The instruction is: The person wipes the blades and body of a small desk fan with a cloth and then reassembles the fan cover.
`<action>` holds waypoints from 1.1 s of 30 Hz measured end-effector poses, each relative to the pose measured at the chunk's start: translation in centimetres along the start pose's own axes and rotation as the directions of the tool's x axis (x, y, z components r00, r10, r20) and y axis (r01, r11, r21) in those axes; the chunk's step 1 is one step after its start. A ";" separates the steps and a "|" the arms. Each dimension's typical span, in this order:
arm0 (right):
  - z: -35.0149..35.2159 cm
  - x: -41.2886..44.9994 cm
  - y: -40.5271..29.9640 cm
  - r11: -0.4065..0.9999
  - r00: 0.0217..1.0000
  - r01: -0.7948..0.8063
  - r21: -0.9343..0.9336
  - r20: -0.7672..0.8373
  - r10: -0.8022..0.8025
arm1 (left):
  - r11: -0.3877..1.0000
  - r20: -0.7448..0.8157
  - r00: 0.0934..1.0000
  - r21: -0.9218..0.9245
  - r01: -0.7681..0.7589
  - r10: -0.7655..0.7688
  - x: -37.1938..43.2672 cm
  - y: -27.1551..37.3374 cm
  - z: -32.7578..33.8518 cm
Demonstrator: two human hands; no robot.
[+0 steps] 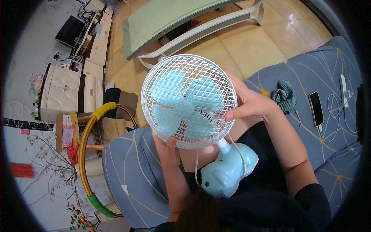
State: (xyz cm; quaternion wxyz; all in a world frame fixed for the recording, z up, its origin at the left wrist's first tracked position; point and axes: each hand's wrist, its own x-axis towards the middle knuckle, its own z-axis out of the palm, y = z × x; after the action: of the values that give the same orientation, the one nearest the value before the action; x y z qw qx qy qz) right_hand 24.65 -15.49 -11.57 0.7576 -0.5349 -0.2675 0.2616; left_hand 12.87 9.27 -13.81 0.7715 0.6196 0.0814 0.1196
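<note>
A small electric fan faces up in front of me, its round white grille (pixel 188 100) over light blue blades (pixel 171 87). My left hand (pixel 166 148) grips the grille's rim at the lower left, thumb on top. On the opposite side my right hand (pixel 249 98) holds the rim, its thumb on the wires and its other fingers partly hidden behind the grille. The fan's blue animal-shaped base (pixel 229 171), with a dark eye, rests on my lap. A pale cord (pixel 239 153) hangs loosely around the base.
On the patterned sofa cover (pixel 301 150) to my right lie a skein of yarn (pixel 285 97), a smartphone (pixel 316 108) with a cable plugged in, and a white power strip (pixel 344 90). A glass-topped table (pixel 162 24) stands ahead. A striped hoop (pixel 84 156) leans at the left.
</note>
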 end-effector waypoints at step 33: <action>0.1 -0.4 2.6 0.935 0.967 0.132 -0.330 -0.164 -0.195 | 0.976 0.075 0.991 -0.178 0.127 -0.115 2.9 -1.4 0.3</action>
State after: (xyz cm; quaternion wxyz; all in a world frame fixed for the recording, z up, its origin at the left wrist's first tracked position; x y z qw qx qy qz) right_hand 24.05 -14.93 -14.12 0.7036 -0.6480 -0.2747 0.0978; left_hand 15.81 9.50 -14.99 0.8330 0.5438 0.0829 0.0596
